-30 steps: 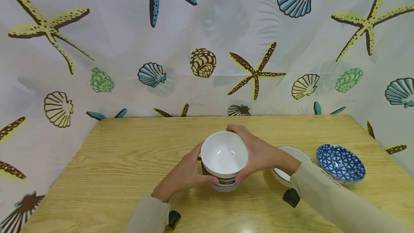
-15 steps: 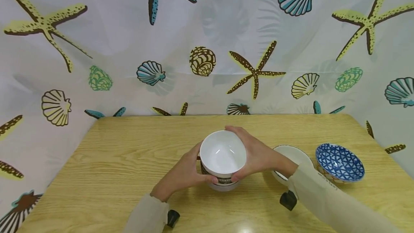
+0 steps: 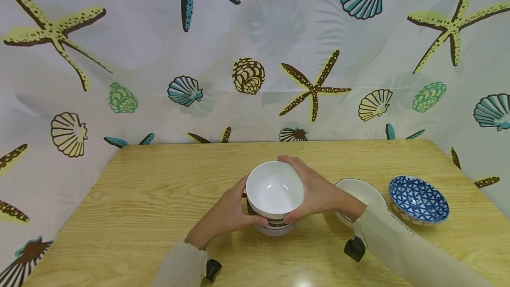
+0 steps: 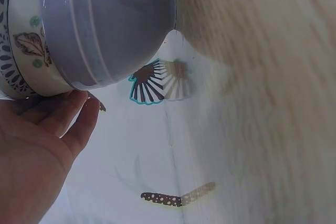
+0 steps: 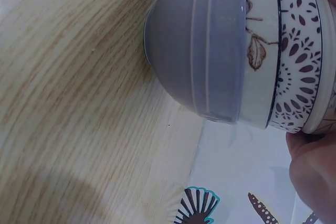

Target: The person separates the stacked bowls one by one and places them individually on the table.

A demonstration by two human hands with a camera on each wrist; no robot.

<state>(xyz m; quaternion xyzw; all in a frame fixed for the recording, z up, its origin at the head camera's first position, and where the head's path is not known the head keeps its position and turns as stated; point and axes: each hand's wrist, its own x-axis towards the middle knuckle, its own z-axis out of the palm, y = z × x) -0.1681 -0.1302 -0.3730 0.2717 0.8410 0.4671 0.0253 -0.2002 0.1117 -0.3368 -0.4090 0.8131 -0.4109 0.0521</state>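
Note:
A stack of nested bowls stands mid-table. Its top bowl (image 3: 275,187) shows a glossy white inside and a patterned outer wall. Beneath it, a lavender-grey bowl (image 5: 178,51) with raised rings sits at the bottom on the wood. Between them, in both wrist views, a cream band with brown leaves (image 4: 32,48) and a dark petal pattern show. My left hand (image 3: 223,214) grips the upper part of the stack from the left, thumb at the front. From the right my right hand (image 3: 318,191) holds the same part, thumb in front and fingers reaching behind the rim.
Right of the stack is a white bowl (image 3: 364,191) with a dark rim, partly behind my right forearm. Beside it a blue-and-white patterned bowl (image 3: 418,200) sits tilted. A seashell-printed cloth (image 3: 223,34) hangs behind the wooden table (image 3: 159,189).

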